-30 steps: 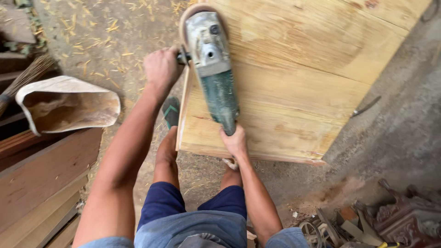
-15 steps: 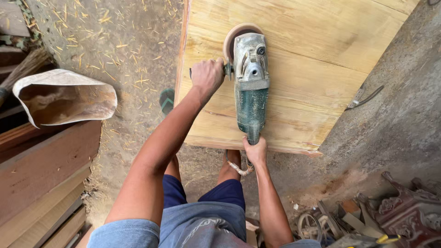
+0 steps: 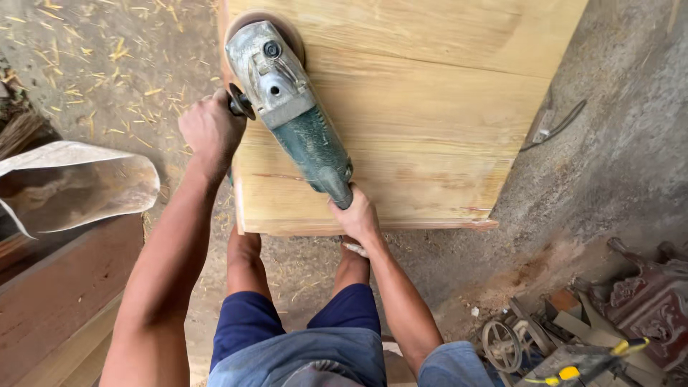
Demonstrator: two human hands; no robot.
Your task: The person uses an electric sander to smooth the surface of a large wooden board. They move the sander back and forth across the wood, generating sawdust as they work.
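Left hand (image 3: pixel 210 132): arm extended, fist closed around side handle (image 3: pixel 240 102) of angle grinder (image 3: pixel 290 107). Right hand (image 3: pixel 356 217): wrapped tight on rear grip. Grinder flat on wooden panel (image 3: pixel 416 107), disc at upper left corner.

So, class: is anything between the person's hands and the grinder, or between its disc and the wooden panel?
Nothing visible. The left hand grips the side handle, the right hand holds the rear of the grinder, and its disc lies on the wooden panel near its left edge.
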